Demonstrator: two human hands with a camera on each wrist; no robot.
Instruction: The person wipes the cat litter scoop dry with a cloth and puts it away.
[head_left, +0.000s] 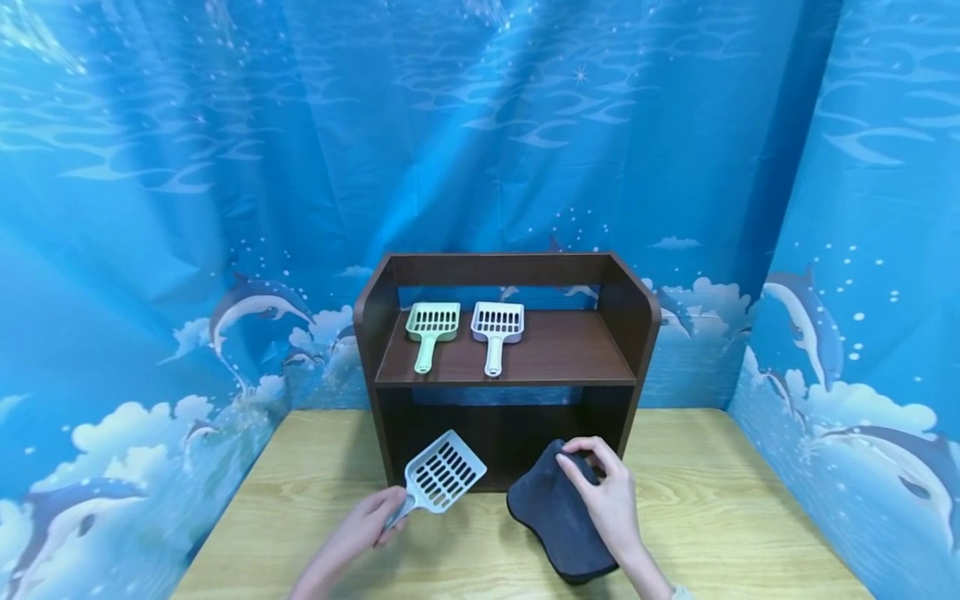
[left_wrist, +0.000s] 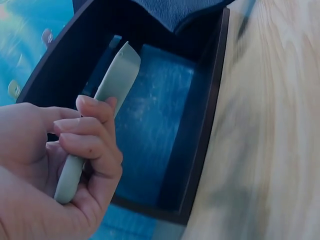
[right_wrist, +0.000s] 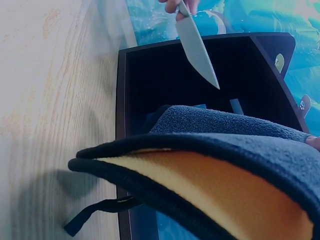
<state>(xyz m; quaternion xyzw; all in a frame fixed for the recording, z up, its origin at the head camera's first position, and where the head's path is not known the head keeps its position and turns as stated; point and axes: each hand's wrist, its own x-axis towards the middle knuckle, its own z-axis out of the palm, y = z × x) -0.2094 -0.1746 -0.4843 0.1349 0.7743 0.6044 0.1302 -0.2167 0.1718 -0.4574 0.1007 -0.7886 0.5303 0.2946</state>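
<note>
My left hand [head_left: 367,517] grips the handle of a pale grey-green litter scoop [head_left: 446,472], its slotted tray raised in front of the shelf's lower opening. In the left wrist view, fingers curl round the handle and the scoop [left_wrist: 122,67] appears edge-on. To its right, my right hand [head_left: 611,504] pinches a dark grey cleaning cloth [head_left: 551,500] near its top edge between thumb and fingers. The right wrist view shows the cloth [right_wrist: 225,125] folded, with black edging, an orange inner side and a black loop [right_wrist: 102,206].
A dark brown two-tier shelf [head_left: 577,346] stands on the wooden table [head_left: 300,508]. On its upper tier lie a green litter scoop [head_left: 425,346] and a white litter scoop [head_left: 494,350], handles forward. A blue ocean-print curtain [head_left: 480,167] hangs behind and at the sides.
</note>
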